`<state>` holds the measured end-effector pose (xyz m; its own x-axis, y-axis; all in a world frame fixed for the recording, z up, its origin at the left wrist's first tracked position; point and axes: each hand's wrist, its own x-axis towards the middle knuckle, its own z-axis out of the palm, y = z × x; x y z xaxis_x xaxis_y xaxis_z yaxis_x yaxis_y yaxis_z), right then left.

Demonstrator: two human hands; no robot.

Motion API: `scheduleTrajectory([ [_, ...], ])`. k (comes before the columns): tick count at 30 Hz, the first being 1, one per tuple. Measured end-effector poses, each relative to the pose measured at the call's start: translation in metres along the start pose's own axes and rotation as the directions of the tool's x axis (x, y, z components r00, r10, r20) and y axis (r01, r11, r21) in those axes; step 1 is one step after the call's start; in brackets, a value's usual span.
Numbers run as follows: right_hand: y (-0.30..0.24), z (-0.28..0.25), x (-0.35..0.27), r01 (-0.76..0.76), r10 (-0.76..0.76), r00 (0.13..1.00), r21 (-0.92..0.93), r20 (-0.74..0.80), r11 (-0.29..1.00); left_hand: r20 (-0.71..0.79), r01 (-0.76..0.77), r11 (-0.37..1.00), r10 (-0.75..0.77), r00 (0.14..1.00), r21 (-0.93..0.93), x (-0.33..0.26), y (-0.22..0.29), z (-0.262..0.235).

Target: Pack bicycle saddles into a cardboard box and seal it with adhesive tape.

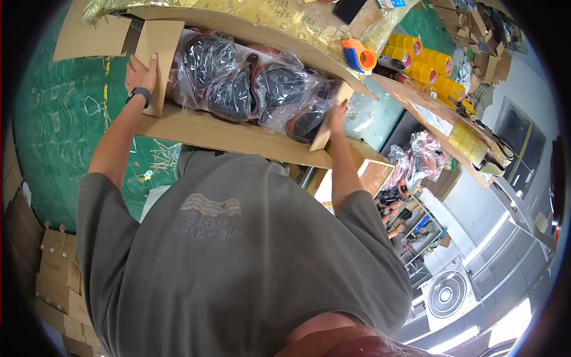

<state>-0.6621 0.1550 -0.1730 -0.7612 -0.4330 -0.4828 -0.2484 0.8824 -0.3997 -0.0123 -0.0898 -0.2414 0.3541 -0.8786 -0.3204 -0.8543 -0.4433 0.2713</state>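
Note:
Below me lies a long open cardboard box [226,135], packed with dark, brown-edged goods in clear plastic bags [238,89]; their exact kind is hard to make out. My left hand [141,76], with a dark band on the wrist, holds the left end flap [164,53], its thumb against the cardboard. At the opposite end my right hand [338,116] grips the narrow right end flap [324,132]; its fingers show only in part. Both end flaps stand up, and the bagged goods lie between them.
An orange and blue tape dispenser [358,56] and a dark phone [351,11] lie beyond the box. Yellow tape rolls [419,56] stand at the far right. More plastic-wrapped goods [419,152] sit right of my arm. Stacked cartons [59,256] and a white fan [447,291] are farther off.

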Motion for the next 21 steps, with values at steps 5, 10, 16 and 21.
scheduleTrajectory([
  [5,-0.025,0.064,-0.026,0.24,-0.355,0.898,-0.386,-0.26,0.891,-0.299,0.015,0.967,0.064,0.952,0.255,-0.006,-0.006,0.024],
  [10,-0.031,0.069,-0.02,0.102,-0.37,0.836,-0.549,-0.404,0.83,-0.255,0.045,0.965,0.023,0.967,0.258,0.0,-0.002,0.032],
  [16,-0.016,0.054,-0.029,0.226,-0.315,0.939,-0.44,-0.141,0.869,0.204,-0.304,0.781,0.228,0.952,0.545,-0.042,-0.046,-0.008],
  [21,0.057,-0.055,-0.107,0.582,-0.406,0.709,-0.153,0.576,0.799,0.833,-0.59,0.78,0.456,0.312,-0.206,-0.093,-0.019,-0.122],
])
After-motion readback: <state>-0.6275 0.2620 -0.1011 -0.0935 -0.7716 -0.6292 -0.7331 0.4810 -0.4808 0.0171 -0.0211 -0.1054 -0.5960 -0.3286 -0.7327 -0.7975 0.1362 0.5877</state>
